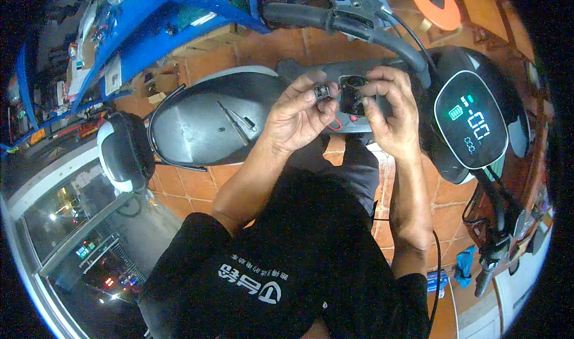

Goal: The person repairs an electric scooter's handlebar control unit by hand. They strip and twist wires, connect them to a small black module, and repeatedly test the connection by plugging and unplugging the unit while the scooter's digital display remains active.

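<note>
My left hand point(299, 111) pinches a small dark block with shiny metal parts point(323, 92), perhaps a connector or switch, between thumb and fingertips. Facing it, my right hand point(393, 108) has its fingers curled and its thumb close to the fingertips. Whatever those fingertips hold is too small to make out; thin wires show beside them. Between the hands lies a dark opening point(351, 102) in the body of an electric scooter. A red wire point(336, 125) loops out just below my left fingers.
Two slim dark tools point(239, 123) lie on the black scooter seat point(200, 123). The lit dashboard point(472, 120) is at the right, and a handlebar grip point(299, 17) curves across the top. A backrest point(125, 150) stands at the left, near blue shelving point(137, 52). An orange stool point(435, 5) is farther off.
</note>
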Demonstrator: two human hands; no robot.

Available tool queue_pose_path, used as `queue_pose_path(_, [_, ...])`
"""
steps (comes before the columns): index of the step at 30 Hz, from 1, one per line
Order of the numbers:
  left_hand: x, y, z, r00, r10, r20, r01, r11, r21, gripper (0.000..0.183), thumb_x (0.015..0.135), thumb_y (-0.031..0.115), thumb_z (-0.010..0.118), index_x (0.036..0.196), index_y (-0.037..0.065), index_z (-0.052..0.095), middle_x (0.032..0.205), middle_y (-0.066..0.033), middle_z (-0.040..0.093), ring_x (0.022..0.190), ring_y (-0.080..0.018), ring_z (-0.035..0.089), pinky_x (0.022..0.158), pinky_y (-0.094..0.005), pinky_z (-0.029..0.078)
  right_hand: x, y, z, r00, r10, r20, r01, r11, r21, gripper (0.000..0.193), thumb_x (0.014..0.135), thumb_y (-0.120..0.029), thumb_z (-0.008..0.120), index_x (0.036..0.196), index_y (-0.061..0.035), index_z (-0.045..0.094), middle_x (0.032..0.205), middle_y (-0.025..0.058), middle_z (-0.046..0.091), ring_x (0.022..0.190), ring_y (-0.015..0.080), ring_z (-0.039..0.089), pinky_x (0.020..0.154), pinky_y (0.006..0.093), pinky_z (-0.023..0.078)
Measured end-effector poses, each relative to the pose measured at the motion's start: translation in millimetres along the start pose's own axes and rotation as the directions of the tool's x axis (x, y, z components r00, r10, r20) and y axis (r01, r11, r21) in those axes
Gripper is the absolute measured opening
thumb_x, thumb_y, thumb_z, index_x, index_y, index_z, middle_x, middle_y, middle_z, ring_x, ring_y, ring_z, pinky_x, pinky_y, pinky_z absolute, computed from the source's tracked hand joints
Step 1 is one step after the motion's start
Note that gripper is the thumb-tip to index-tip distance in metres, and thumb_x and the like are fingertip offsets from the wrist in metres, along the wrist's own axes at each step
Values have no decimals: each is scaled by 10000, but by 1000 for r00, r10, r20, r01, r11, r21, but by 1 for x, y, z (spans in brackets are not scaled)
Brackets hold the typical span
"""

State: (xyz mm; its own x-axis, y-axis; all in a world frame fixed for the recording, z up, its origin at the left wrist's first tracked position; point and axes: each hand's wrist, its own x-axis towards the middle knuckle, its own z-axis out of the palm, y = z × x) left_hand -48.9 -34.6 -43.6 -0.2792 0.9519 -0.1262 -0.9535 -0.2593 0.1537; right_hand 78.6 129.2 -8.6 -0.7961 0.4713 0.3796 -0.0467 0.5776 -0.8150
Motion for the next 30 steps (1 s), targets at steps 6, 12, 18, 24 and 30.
queue_pose_path(6, [1, 10, 3, 999, 53, 7, -54, 988, 144, 391, 901, 51, 587, 1282, -3, 522, 1200, -184, 587, 960, -236, 608, 791, -303, 499, 2, -3, 1, 999, 32, 15, -32, 999, -9, 159, 725, -8, 659, 873, -56, 629, 1016, 113, 606, 971, 292, 571, 879, 386, 441])
queue_pose_path(12, [2, 12, 3, 998, 56, 15, -57, 990, 126, 346, 898, 51, 600, 1237, -10, 563, 1196, -194, 591, 1014, -267, 618, 866, -315, 521, 1, -2, 3, 998, 61, 30, -60, 998, -15, 153, 727, -20, 664, 870, -63, 631, 1015, 111, 608, 977, 294, 572, 888, 396, 437])
queue_pose_path(18, [-5, 6, -4, 996, 67, -55, -57, 984, 171, 335, 905, 76, 604, 1228, -6, 572, 1159, -182, 615, 1024, -281, 624, 905, -355, 522, 1, -2, 8, 1000, -9, 22, 13, 978, -207, 208, 694, -29, 697, 888, -81, 643, 1047, 107, 594, 993, 303, 543, 865, 406, 440])
queue_pose_path(24, [-7, 6, -3, 991, 101, -91, -82, 979, 187, 325, 908, 89, 600, 1221, 3, 575, 1135, -160, 632, 1103, -295, 603, 944, -397, 509, -5, -10, 9, 994, -85, -69, 60, 948, -314, 240, 681, -29, 709, 907, -82, 650, 1036, 113, 599, 964, 309, 549, 828, 408, 450])
queue_pose_path(30, [-7, -12, 20, 973, 159, -166, -141, 983, 117, 279, 929, 75, 564, 1201, 17, 575, 1133, -162, 637, 1218, -292, 538, 970, -382, 481, -21, -50, 28, 988, 48, -145, -69, 988, -140, 204, 725, -64, 729, 913, -66, 653, 865, 90, 639, 787, 283, 603, 707, 391, 487])
